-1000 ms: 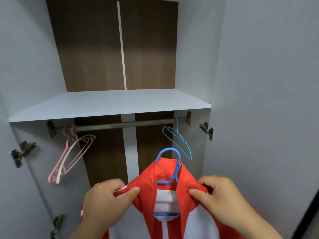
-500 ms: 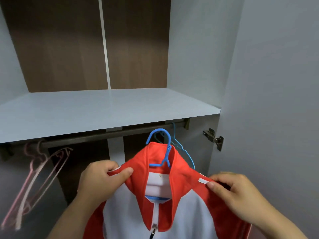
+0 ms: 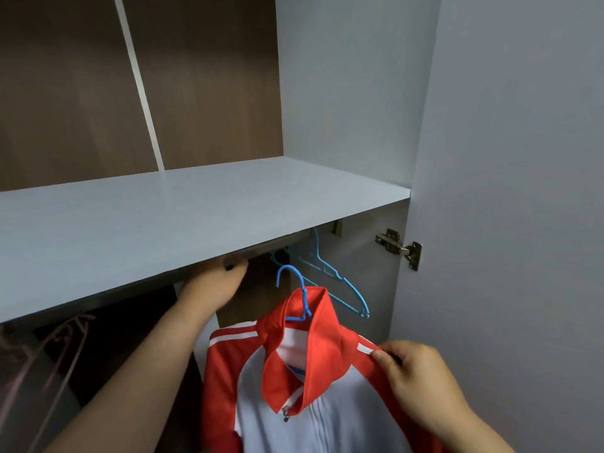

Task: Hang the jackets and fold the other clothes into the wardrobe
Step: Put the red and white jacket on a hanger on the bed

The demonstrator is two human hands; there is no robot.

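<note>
My right hand (image 3: 418, 377) pinches the shoulder of the red-and-white zip jacket (image 3: 277, 403), which sits on its blue plastic hanger (image 3: 302, 294) below the grey wardrobe shelf (image 3: 196, 217), hook not yet hung. My left hand (image 3: 212, 286) reaches under the shelf; I cannot tell its grip.

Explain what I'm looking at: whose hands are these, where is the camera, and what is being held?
No machine: a person works with bare hands, and the single camera sits on their head, looking forward and down into an open wardrobe. The right hand pinches the shoulder of a red and white jacket, which sits on a blue hanger whose hook is free in the air. The left hand reaches up under the grey shelf; its fingertips are partly hidden, so I cannot tell if it grips anything. A lighter blue hanger hangs empty behind, and pink hangers show blurred on the left.
</note>
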